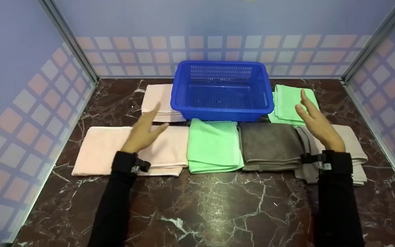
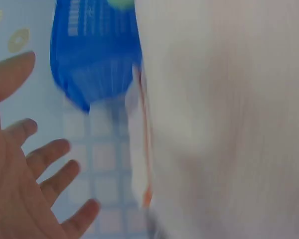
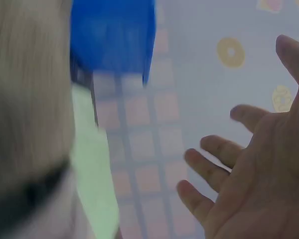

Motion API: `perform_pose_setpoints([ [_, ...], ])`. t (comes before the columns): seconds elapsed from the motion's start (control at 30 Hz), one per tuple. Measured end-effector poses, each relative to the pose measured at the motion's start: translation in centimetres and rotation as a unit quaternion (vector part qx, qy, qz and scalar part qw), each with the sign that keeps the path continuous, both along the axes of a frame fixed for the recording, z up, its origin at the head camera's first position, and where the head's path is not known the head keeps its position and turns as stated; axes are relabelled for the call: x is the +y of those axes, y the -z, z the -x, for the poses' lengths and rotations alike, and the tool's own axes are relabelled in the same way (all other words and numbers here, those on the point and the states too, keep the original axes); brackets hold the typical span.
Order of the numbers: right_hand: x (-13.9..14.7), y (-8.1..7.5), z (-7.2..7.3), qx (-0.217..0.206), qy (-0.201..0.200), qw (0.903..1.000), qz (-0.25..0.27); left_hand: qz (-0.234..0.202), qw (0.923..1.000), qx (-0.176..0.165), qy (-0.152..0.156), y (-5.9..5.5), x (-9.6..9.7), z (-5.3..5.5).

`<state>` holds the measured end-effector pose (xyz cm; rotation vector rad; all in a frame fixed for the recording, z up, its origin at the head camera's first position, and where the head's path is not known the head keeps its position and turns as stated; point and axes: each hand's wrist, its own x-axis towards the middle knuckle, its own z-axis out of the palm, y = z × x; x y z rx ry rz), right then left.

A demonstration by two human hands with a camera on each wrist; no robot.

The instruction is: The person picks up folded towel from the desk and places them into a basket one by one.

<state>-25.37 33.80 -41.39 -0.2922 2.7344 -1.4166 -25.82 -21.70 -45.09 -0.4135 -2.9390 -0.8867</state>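
Observation:
My left hand (image 1: 142, 133) hovers over the pink towels at left, fingers spread and holding nothing. One folded pink towel (image 1: 98, 151) lies to its left, another pink towel (image 1: 170, 147) to its right. My right hand (image 1: 319, 127) is held above the beige towel (image 1: 351, 144), its fingers extended and empty. Between the hands lie a folded green towel (image 1: 214, 145) and a dark grey-brown towel (image 1: 271, 142). Behind them stands a blue plastic basket (image 1: 221, 111) with nothing in it. In the wrist views, the left palm (image 2: 15, 194) and right palm (image 3: 264, 189) both show bare.
Another folded pink towel (image 1: 161, 97) sits left of the basket, and a second green towel (image 1: 291, 103) sits to its right. Panels with a checkered band (image 1: 214, 41) enclose the dark marble tabletop (image 1: 218, 209) at the back and both sides.

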Motion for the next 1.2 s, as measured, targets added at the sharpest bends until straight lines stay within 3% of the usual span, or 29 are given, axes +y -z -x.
perform_pose_setpoints([
  [0.1, -2.3, 0.1, 0.2, -0.006, 0.009, 0.9993, 0.036, -0.064, 0.9970, -0.033, 0.027, 0.8, 2.3, -0.1],
  [0.17, -4.1, 0.3, 0.4, 0.029, 0.035, 0.9978, 0.048, -0.082, 0.9946, -0.048, 0.042, 1.3, 3.9, -0.3],
  [0.3, -8.6, 0.9, 0.2, 0.131, 0.083, 0.9835, 0.094, -0.089, 0.9912, -0.064, 0.074, 2.2, 6.8, -1.0],
  [0.4, -11.9, 1.9, -0.4, 0.163, 0.048, 0.9824, 0.078, -0.064, 0.9920, -0.057, 0.092, 2.8, 8.3, -1.5],
  [0.53, -14.8, 3.9, -1.0, 0.118, -0.063, 0.9901, -0.041, -0.017, 0.9955, -0.044, 0.082, 3.4, 9.5, -1.8],
  [0.67, -15.9, 5.7, -1.3, 0.076, -0.106, 0.9813, -0.141, 0.018, 0.9965, -0.031, 0.076, 3.8, 10.1, -2.0],
  [0.83, -17.2, 6.1, -2.3, 0.049, -0.107, 0.9710, -0.208, 0.049, 0.9923, -0.022, 0.112, 3.7, 10.1, -2.2],
  [1.07, -18.2, 6.6, -2.8, 0.042, -0.037, 0.9769, -0.206, 0.015, 0.9912, -0.041, 0.125, 3.9, 10.2, -2.1],
  [1.2, -18.1, 6.9, -2.4, 0.045, -0.049, 0.9692, -0.237, 0.003, 0.9915, -0.035, 0.125, 4.1, 10.5, -2.0],
])
